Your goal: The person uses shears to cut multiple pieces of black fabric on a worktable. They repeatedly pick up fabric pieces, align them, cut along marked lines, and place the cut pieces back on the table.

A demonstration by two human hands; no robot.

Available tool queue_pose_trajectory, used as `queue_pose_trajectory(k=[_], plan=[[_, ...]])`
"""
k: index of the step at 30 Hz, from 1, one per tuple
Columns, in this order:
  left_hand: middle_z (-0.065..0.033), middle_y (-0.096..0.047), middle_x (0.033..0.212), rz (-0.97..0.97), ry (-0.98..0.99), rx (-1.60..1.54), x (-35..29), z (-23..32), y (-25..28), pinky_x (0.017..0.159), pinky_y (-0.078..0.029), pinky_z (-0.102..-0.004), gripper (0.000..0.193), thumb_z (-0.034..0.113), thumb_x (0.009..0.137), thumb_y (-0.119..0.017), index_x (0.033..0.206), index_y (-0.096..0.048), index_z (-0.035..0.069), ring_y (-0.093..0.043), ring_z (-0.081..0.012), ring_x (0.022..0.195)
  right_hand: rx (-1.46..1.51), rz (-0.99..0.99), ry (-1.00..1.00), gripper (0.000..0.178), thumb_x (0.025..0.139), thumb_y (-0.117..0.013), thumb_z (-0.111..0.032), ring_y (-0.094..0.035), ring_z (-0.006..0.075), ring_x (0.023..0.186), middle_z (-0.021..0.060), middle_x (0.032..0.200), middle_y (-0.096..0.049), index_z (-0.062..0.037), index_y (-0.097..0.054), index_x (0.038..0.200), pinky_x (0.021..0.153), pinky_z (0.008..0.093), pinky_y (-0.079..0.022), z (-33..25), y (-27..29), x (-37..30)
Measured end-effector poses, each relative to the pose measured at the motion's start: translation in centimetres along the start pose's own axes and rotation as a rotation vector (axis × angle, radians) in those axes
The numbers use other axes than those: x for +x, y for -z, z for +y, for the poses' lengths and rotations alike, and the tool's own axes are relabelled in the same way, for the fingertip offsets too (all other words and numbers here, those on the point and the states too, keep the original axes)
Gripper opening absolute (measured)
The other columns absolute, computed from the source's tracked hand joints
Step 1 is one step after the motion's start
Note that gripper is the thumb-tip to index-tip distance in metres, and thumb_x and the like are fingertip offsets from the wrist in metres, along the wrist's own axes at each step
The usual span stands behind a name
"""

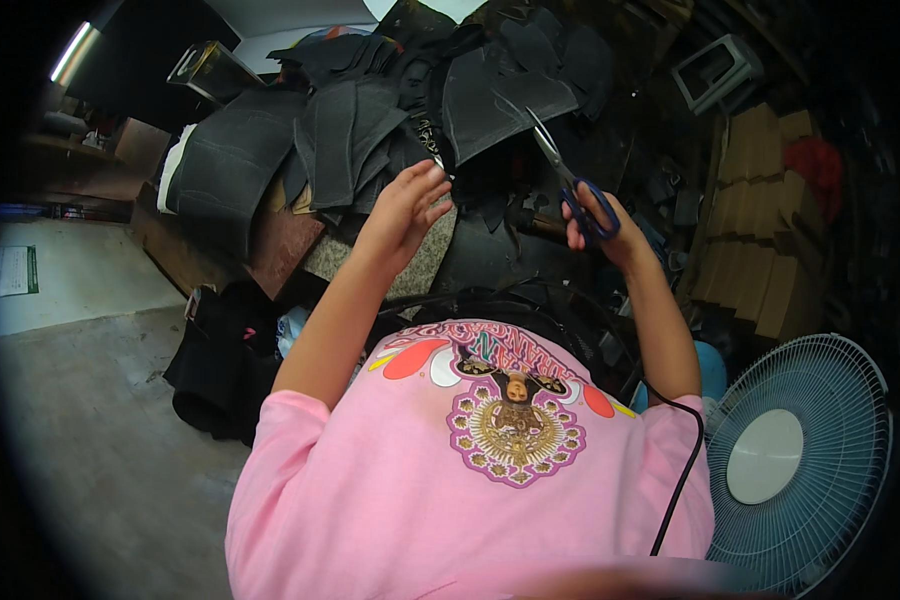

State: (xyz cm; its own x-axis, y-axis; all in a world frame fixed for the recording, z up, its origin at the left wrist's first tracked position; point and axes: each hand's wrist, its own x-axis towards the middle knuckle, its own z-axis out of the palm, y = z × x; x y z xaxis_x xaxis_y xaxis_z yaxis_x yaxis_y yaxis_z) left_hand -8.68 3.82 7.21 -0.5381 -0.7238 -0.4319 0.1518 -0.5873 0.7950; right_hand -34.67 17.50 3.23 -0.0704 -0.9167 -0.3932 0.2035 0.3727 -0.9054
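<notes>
Blue-handled scissors [562, 170] are in my right hand [602, 228], fingers through the handle loops. Their blades point up and away, slightly parted, in front of a dark grey fabric piece [500, 95]. My left hand [408, 212] is raised to the left of the scissors, its fingers bent together. A small shiny bit shows at its fingertips, too small to make out. Just beyond them hangs a gold-and-black patterned strip [427, 138]. Several dark grey fabric pieces with pale lines, such as one panel [342, 140], are heaped around it.
Stacked brown cardboard pieces [755, 215] stand at the right, with a red cloth [813, 172] beside them. A large fan [820, 450] is close to my right arm. Black rolled material [215, 370] sits low on the left. A black cable [692, 450] runs past my right elbow.
</notes>
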Motion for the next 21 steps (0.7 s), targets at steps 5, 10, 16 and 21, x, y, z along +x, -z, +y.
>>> queue_pose_trajectory(k=[5, 10, 16, 21], plan=[[-0.0202, -0.049, 0.126, -0.082, 0.291, -0.476, 2.9, 0.5, -0.7, 0.096, -0.043, -0.052, 0.057, 0.031, 0.085, -0.066, 0.127, -0.043, 0.0, -0.052, -0.0372, 0.113, -0.052, -0.196, 0.095, 0.061, 0.085, -0.049, -0.063, -0.057, 0.0123, 0.047, 0.0076, 0.056, -0.06, -0.0016, -0.055, 0.084, 0.045, 0.0202, -0.042, -1.8, -0.1, -4.6], [-0.0209, -0.056, 0.11, -0.106, 0.081, -0.082, 2.4, 1.3, -2.7, 0.073, -0.059, -0.0425, 0.035, 0.005, 0.082, -0.061, 0.112, -0.047, -0.006, -0.064, -0.0334, 0.087, -0.072, -0.185, 0.015, 0.052, 0.084, -0.058, -0.055, -0.06, 0.0132, 0.049, 0.0072, 0.055, -0.06, -0.003, -0.056, 0.082, 0.047, 0.0202, -0.044, -1.4, -0.5, -6.6], [-0.0221, -0.057, 0.103, -0.219, -0.122, 0.054, 1.2, 1.5, -3.7, 0.071, -0.059, -0.0416, 0.035, -0.004, 0.08, -0.052, 0.113, -0.043, -0.012, -0.065, -0.0318, 0.084, -0.171, -0.239, 0.041, 0.063, 0.083, -0.055, -0.06, -0.061, 0.0123, 0.072, 0.008, 0.078, -0.062, 0.0, -0.055, 0.1, 0.065, 0.0222, -0.047, -1.1, -1.5, -6.9], [-0.019, -0.061, 0.097, -0.245, -0.276, 0.219, 0.5, 0.0, -4.2, 0.067, -0.059, -0.0372, 0.033, -0.003, 0.081, -0.052, 0.112, -0.046, -0.012, -0.066, -0.0276, 0.076, -0.2, -0.235, 0.106, 0.063, 0.082, -0.056, -0.06, -0.059, 0.0127, 0.073, 0.008, 0.081, -0.061, -0.0002, -0.054, 0.1, 0.068, 0.024, -0.046, -1.6, -2.7, -6.1]])
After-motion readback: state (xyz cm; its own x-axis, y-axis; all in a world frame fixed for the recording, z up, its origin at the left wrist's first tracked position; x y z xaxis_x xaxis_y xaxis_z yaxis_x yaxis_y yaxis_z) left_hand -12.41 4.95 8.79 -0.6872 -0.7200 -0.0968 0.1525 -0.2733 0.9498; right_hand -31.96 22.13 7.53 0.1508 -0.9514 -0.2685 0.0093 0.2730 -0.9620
